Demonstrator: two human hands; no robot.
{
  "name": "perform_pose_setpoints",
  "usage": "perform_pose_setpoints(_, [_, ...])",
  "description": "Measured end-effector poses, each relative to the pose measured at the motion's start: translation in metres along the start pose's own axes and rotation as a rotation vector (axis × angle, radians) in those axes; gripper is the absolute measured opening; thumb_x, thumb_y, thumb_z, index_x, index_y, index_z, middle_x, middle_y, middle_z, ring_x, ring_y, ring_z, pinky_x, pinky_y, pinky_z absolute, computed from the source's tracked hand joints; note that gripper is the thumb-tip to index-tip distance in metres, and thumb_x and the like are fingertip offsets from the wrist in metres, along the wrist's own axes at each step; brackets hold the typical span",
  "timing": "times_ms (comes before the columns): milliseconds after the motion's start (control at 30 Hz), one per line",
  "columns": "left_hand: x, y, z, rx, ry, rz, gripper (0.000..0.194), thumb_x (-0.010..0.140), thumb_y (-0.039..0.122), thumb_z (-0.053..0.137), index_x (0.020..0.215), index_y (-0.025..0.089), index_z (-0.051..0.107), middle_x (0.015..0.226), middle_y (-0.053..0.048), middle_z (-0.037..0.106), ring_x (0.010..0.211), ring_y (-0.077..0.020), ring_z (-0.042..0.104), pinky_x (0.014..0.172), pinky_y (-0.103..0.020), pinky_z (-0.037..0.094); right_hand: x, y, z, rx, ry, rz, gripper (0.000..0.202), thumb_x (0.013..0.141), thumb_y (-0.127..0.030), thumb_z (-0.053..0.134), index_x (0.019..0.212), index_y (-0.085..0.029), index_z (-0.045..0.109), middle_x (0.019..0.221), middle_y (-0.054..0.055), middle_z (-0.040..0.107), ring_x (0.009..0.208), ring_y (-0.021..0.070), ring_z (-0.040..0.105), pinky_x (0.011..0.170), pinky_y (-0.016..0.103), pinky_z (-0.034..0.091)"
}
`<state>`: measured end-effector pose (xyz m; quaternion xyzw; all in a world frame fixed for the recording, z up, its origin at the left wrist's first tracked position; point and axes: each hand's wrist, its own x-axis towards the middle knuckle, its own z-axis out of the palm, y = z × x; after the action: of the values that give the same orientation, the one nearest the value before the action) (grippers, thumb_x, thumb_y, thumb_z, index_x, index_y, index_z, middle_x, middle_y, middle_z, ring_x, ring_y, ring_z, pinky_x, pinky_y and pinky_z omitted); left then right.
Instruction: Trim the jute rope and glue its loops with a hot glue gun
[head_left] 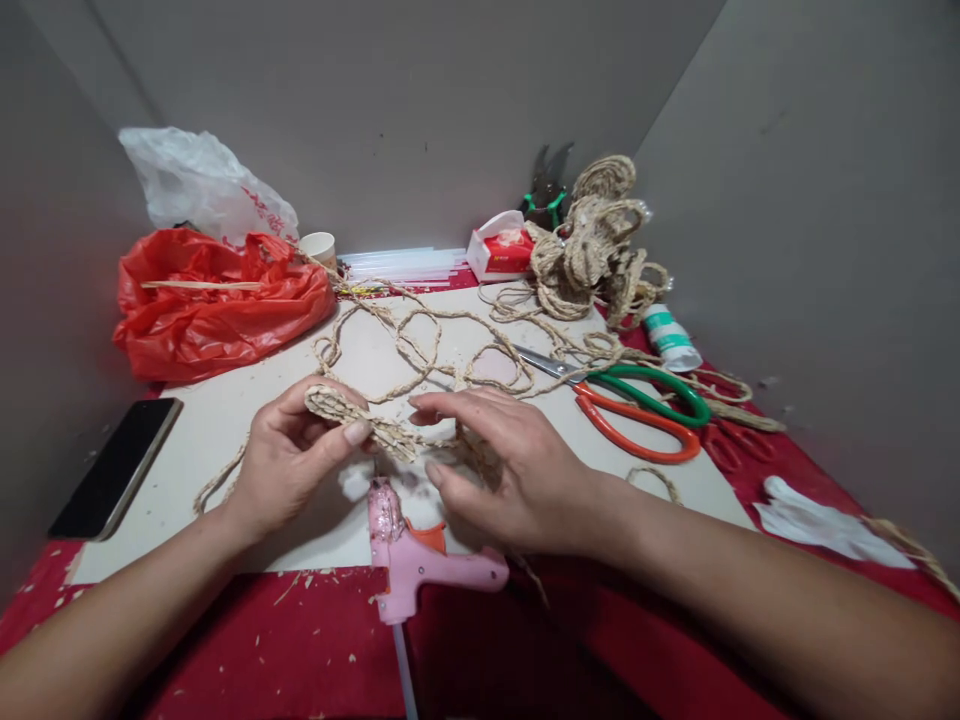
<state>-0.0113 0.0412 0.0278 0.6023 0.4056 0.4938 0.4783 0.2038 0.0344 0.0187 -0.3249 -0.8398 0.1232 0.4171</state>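
My left hand (292,450) grips a coiled piece of straw rope (367,422), its thumb pressed on the near side and its fingers behind. Just right of the piece, my right hand (502,450) has thumb and forefinger apart, with a gap between them; its other fingers are partly hidden. More braided rope shows under the right palm, and I cannot tell whether those fingers hold it. Below and between the hands lies a pink hot glue gun (409,565), nozzle pointing away, with an orange trigger and a glue stick in its rear.
Loose rope (420,320) winds across the white board (187,540). Scissors (637,400) lie on the right, below a rope bundle (592,250). A phone (116,465) and red plastic bag (217,310) are left. Glue sticks (405,265), a paper cup (319,247) and a tissue pack (501,250) stand behind.
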Motion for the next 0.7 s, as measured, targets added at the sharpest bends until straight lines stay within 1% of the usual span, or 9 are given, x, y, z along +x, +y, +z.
perform_pose_setpoints(100, [0.000,-0.003,-0.002,0.028,0.047,0.015,0.012,0.075,0.025,0.073,0.080,0.018,0.065,0.081,-0.002,0.063,0.067,-0.0132,0.060,0.066,-0.026,0.053,0.000,0.006,0.005,-0.005,0.018,-0.028,0.023,0.080,-0.017,0.059,0.102,-0.016,0.063,0.086,0.007,0.073,0.077,0.0191,0.066,0.074,0.034,0.049])
perform_pose_setpoints(200, [-0.001,-0.004,-0.001,0.027,0.039,-0.009,0.010,0.077,0.024,0.073,0.082,0.019,0.066,0.080,-0.001,0.063,0.068,-0.0130,0.061,0.067,-0.026,0.053,-0.001,0.009,0.010,-0.007,0.040,-0.069,0.011,0.084,-0.014,0.057,0.091,-0.016,0.065,0.075,0.005,0.072,0.067,0.0170,0.064,0.068,0.032,0.047])
perform_pose_setpoints(267, [-0.001,-0.003,0.000,-0.006,0.015,-0.036,0.011,0.077,0.023,0.073,0.085,0.019,0.066,0.080,0.000,0.064,0.068,-0.0122,0.062,0.067,-0.024,0.054,-0.001,0.010,0.012,-0.016,0.048,-0.084,0.010,0.084,-0.013,0.056,0.089,-0.015,0.066,0.073,0.005,0.072,0.065,0.0163,0.064,0.067,0.031,0.047])
perform_pose_setpoints(367, [0.000,-0.001,0.002,-0.049,-0.010,-0.093,0.020,0.073,0.020,0.076,0.091,0.019,0.066,0.081,0.000,0.066,0.069,-0.0109,0.063,0.067,-0.021,0.054,-0.002,0.009,0.014,-0.033,0.054,-0.094,0.009,0.084,-0.012,0.058,0.088,-0.014,0.065,0.074,0.005,0.072,0.065,0.0159,0.064,0.067,0.030,0.046])
perform_pose_setpoints(433, [0.000,0.000,0.003,-0.049,-0.023,-0.138,0.025,0.071,0.020,0.078,0.093,0.018,0.066,0.079,0.000,0.067,0.068,-0.0111,0.064,0.067,-0.021,0.054,-0.003,0.009,0.014,-0.047,0.060,-0.089,0.008,0.084,-0.012,0.058,0.086,-0.014,0.065,0.074,0.004,0.072,0.065,0.0156,0.064,0.067,0.030,0.046])
perform_pose_setpoints(500, [0.000,0.002,0.004,-0.034,-0.032,-0.171,0.026,0.071,0.021,0.078,0.094,0.017,0.066,0.075,0.000,0.067,0.068,-0.0121,0.065,0.067,-0.022,0.055,-0.004,0.008,0.014,-0.063,0.061,-0.079,0.008,0.085,-0.012,0.057,0.085,-0.015,0.065,0.073,0.004,0.071,0.063,0.0147,0.063,0.066,0.029,0.045])
perform_pose_setpoints(600, [-0.001,0.003,0.005,0.003,-0.032,-0.178,0.025,0.071,0.022,0.078,0.094,0.017,0.067,0.074,0.000,0.068,0.067,-0.0124,0.065,0.065,-0.022,0.054,-0.005,0.008,0.013,-0.117,0.038,-0.079,0.009,0.085,-0.012,0.056,0.084,-0.015,0.065,0.070,0.003,0.070,0.060,0.0141,0.061,0.064,0.028,0.044])
perform_pose_setpoints(700, [-0.003,0.004,0.005,0.054,-0.038,-0.157,0.024,0.072,0.020,0.078,0.094,0.017,0.069,0.074,-0.001,0.069,0.066,-0.0115,0.065,0.064,-0.019,0.053,-0.006,0.008,0.012,-0.200,0.006,-0.104,0.011,0.087,-0.014,0.055,0.084,-0.014,0.066,0.071,0.004,0.070,0.062,0.0155,0.061,0.065,0.029,0.043])
